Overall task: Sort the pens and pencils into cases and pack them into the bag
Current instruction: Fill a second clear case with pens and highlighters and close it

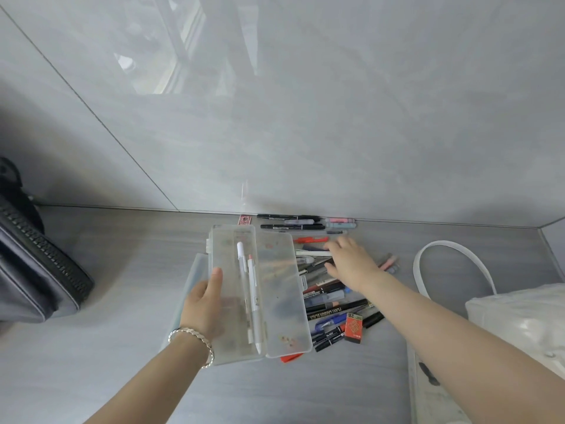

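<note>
Pens and pencils (pixel 336 301) mostly lie in a loose pile right of centre on the grey surface (pixel 128 347). Scanning from the left: dark zip bag (pixel 36 270) at far left, well apart from everything. Left hand (pixel 204 304) grips the left edge of the open clear case (pixel 275 286), thumb on top, fingers hidden under the plastic. A second translucent piece (pixel 195 270) shows under that edge. Two white pens (pixel 252 295) lie loose in the left half; the right half overlaps the pile. Markers (pixel 293 223) sit in a row against the wall behind. Right hand (pixel 351 261) is palm down over the pile, fingers stretched and loosely spread, tips at a white pen (pixel 315 254); it is blurred and no closed pinch shows. Red 2B box (pixel 354 327) sits at the pile's near end. White bag (pixel 519 316) with a loop handle sits at far right. Risks: the case is held by one edge only, so a tilt would probably roll the two white pens out. The open half resting on the pile could catch on barrels if the case shifts. A fast reach may scatter the pile or nudge pens toward the wall row. Similar barrels make a pen-versus-pencil mix-up likely. Which bag is the target is unclear.
</note>
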Motion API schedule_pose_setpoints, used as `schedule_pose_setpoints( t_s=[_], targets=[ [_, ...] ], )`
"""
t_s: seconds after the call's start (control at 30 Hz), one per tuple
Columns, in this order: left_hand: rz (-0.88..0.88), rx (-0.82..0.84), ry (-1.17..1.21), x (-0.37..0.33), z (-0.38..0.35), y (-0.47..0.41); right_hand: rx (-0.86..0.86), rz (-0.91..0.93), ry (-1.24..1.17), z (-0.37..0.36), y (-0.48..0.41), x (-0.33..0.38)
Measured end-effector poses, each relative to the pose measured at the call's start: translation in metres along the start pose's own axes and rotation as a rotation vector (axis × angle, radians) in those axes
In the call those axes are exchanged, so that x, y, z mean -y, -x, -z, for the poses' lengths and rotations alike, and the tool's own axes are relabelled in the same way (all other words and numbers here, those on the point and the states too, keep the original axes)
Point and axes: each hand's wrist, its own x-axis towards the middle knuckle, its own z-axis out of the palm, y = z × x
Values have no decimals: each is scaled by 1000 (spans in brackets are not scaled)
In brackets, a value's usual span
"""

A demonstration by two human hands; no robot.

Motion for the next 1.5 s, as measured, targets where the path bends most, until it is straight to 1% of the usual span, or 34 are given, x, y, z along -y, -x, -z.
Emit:
schedule_pose_setpoints(
  t_s=[0.07,0.17,0.23,0.3,0.4,0.43,0.5,0.6,0.73,0.8,0.87,0.97,1.07,1.13,1.27,1.37,1.4,1.43,1.5],
  targets=[
    [2,6,12,2,2,0,43,1,31,0,0,-1],
    [4,12,31,1,3,3,120,-25,-42,5,4,0],
    [4,14,43,1,4,5,120,-65,-83,9,8,1],
    [-1,12,41,1,6,5,48,-135,-108,11,11,2],
    [0,6,39,2,9,5,-114,-229,-144,17,13,9],
    [0,3,43,2,10,5,-144,-215,-140,19,12,13],
    [-3,2,41,3,11,4,-166,-129,-109,19,7,23],
    [-10,4,21,5,13,4,-113,-23,-71,9,-3,34],
    [13,17,39,6,15,5,-71,-50,-100,-1,-13,38],
    [23,22,36,6,15,6,-20,-51,-63,2,-18,42],
    [28,28,44,7,16,7,38,-66,25,7,-24,47],
    [33,23,60,6,19,8,35,-76,199,11,-30,52],
    [32,14,79,6,21,9,36,-68,273,13,-31,54],
    [27,10,76,7,21,9,20,-69,222,20,-24,50],
    [21,32,74,9,21,7,-64,-33,-25,39,7,29],
    [19,63,79,8,17,9,-136,5,-93,63,39,21],
    [21,74,83,7,15,10,-129,50,-138,73,50,22],
    [23,89,84,7,13,10,-86,111,-176,85,61,25],
    [25,126,68,6,10,10,88,228,-186,107,79,35]
  ],
)
